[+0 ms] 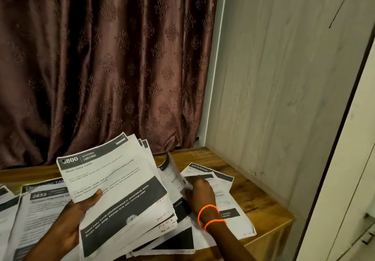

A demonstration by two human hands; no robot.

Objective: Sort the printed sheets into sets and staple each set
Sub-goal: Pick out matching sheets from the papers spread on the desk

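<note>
Wooden and brown, the table [261, 198] stood in a corner and was covered with printed sheets. Nearest on the left, a pile of sheets [38, 216] lay flat, and the top one showed the number 2652 in a dark band.

Just to the right of that, the person's left hand [79, 214] held up a thick stack of sheets [119, 196]. The thumb pressed on the front page and the fingers were hidden behind the paper. The stack tilted up toward the person. Its front page [105, 171] said "KITCHEN" and "Wash baby bottle", with a wide dark band lower down. Small red writing sat on the page corners at the near right edge of the stack.

More loose sheets [182, 238] lay on the table under the stack and to its right.

A bit farther right, the right hand [200, 193] rested on a sheet [219, 181] marked "MULTI-ROOM". The fingers lay bent over the paper, but I could not tell if they gripped it. Two orange bands [211, 216] circled that wrist.

Behind the table hung a dark brown curtain [105, 62] with a leafy pattern. On the right stood a pale wall panel [284, 78] and a white door [355, 169].
</note>
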